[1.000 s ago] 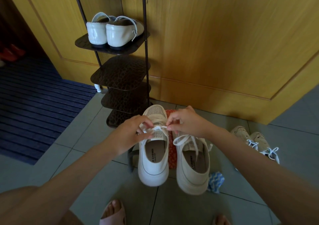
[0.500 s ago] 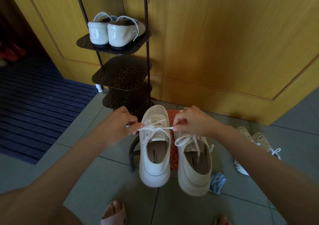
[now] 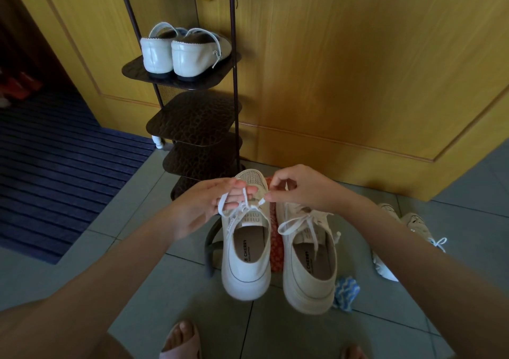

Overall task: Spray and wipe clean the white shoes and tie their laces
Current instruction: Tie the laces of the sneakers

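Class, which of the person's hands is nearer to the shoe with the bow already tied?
Right. The right hand hovers over the toe end of the tied shoe, pinching a lace tip; the left hand is beyond the untied shoe, holding its lace loop.

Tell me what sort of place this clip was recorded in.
Probably a home entryway: a tiered shoe rack holding white strapped shoes stands against wooden panelling, with a dark striped mat beside it on the tiled floor.
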A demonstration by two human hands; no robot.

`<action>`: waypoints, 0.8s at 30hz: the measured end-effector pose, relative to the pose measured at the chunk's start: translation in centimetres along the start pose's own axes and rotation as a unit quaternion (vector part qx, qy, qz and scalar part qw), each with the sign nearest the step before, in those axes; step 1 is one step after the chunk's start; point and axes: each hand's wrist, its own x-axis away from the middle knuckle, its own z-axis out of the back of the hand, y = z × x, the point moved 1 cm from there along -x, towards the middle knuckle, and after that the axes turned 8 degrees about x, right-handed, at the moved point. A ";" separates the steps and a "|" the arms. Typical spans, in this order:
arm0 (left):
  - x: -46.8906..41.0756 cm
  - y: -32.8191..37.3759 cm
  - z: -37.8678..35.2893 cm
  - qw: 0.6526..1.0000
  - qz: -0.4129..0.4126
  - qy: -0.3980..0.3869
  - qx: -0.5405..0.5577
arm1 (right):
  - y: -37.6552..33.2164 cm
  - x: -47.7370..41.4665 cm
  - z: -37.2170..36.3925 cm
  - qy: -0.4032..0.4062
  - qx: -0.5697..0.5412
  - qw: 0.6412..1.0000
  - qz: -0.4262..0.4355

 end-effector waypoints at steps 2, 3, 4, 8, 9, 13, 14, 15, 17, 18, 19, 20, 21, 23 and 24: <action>-0.2 -0.1 0.3 1.000 0.007 0.022 0.012 | -0.1 -0.2 0.1 0.004 -0.034 0.999 -0.010; -0.3 -0.2 0.3 0.999 0.011 0.023 0.019 | -0.1 -0.2 0.0 0.001 -0.062 0.998 -0.015; -0.3 -0.3 0.2 0.999 0.013 0.018 0.029 | -0.1 -0.3 -0.1 -0.003 -0.084 0.996 -0.016; -0.4 -0.6 -0.4 1.000 -0.004 0.016 0.003 | -0.5 -0.4 -0.5 0.012 -0.165 0.986 -0.010; -0.5 -0.8 -0.5 0.999 -0.017 0.023 -0.029 | -0.6 -0.4 -0.6 0.028 -0.190 0.981 -0.008; -0.9 -1.0 -0.9 0.988 -0.058 0.024 -0.139 | -1.0 -1.1 -1.2 0.091 -0.237 0.967 -0.002; -1.0 -0.8 -1.0 0.985 -0.059 0.018 -0.164 | -1.1 -1.3 -1.4 0.099 -0.236 0.967 0.000; -1.0 -0.6 -1.1 0.981 -0.056 0.009 -0.186 | -1.1 -1.4 -1.6 0.105 -0.233 0.967 0.003; -1.1 -0.3 -1.3 0.975 -0.051 -0.014 -0.217 | -1.4 -1.6 -1.9 0.120 -0.230 0.966 0.009; -1.1 -0.2 -1.3 0.971 -0.056 -0.022 -0.233 | -1.5 -1.6 -2.0 0.128 -0.233 0.964 0.011; -1.1 -0.2 -1.4 0.966 -0.066 -0.026 -0.247 | -1.5 -1.7 -2.1 0.132 -0.239 0.962 0.010; -1.0 -0.3 -1.6 0.964 -0.079 -0.024 -0.251 | -1.6 -1.8 -2.2 0.134 -0.244 0.960 0.009; -1.1 -0.4 -1.7 0.964 -0.093 -0.017 -0.248 | -1.7 -1.8 -2.3 0.134 -0.248 0.959 0.007; -1.2 -0.7 -1.7 0.964 -0.114 -0.001 -0.241 | -1.8 -2.0 -2.5 0.135 -0.257 0.957 0.002; -1.3 -0.7 -1.7 0.964 -0.115 0.003 -0.238 | -1.9 -2.0 -2.5 0.137 -0.261 0.956 0.001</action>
